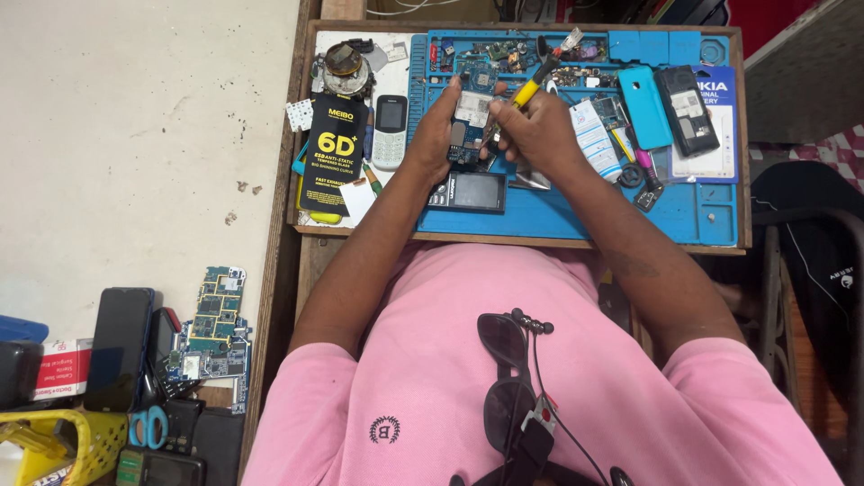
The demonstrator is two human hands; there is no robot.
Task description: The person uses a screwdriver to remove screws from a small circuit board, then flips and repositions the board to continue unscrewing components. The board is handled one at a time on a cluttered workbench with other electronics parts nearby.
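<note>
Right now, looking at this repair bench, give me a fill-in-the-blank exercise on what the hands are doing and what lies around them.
1. The left hand holds a small phone circuit ____ over the blue mat.
2. The right hand grips a tool with a ____ handle.
3. The turquoise phone cover lies to the ____ of the right hand.
4. The person's shirt is ____.

Missing words: board; yellow; right; pink

Both hands meet — left hand [438,126] curled, right hand [540,126] fingers pinched, forearms converging.
</note>
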